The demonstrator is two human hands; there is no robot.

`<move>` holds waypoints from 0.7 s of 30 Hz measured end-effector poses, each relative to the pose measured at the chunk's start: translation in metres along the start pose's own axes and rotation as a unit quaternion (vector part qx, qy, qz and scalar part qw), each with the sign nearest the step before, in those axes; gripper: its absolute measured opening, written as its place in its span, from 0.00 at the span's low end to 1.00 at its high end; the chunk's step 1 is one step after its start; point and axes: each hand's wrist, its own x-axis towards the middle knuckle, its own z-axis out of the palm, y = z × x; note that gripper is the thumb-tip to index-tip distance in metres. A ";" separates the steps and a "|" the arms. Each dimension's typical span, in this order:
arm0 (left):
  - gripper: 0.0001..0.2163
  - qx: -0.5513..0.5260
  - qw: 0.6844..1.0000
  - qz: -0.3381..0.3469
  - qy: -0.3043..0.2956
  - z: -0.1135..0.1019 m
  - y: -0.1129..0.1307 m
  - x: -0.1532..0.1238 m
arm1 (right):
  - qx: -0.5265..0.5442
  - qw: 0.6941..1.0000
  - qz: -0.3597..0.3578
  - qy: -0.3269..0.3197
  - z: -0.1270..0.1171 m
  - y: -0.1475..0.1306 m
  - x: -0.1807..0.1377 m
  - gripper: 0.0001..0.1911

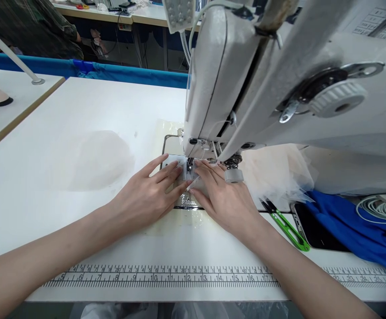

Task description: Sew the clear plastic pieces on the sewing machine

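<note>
Head view, left hand [156, 190] lying flat, fingers apart, right hand [224, 197] pressing down, thumb and fingers apart, see-through cloth [196, 183] sitting between them by the presser foot [189, 165], green thread snips [287, 227] resting on the right

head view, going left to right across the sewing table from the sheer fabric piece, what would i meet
sheer pale fabric piece, left hand, presser foot, right hand, green-handled thread snips, smartphone, blue cloth

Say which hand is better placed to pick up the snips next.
Probably the right hand: the snips lie beside its forearm. The left hand is farther off, across the presser foot.
</note>
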 end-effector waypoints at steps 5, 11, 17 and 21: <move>0.14 0.005 1.000 0.002 0.002 -0.001 0.001 0.001 | 0.007 1.000 0.001 -0.010 0.001 0.001 -0.001 0.17; 0.14 0.004 1.000 -0.011 0.000 0.001 0.003 0.002 | 0.007 1.000 0.002 -0.015 0.003 0.001 -0.002 0.18; 0.15 0.010 1.000 -0.015 0.001 0.001 0.002 0.003 | 0.004 1.000 0.000 0.009 0.002 -0.001 -0.002 0.16; 0.15 0.006 1.000 -0.021 -0.009 0.001 0.002 0.002 | -0.003 0.999 -0.009 0.049 -0.001 -0.004 -0.002 0.12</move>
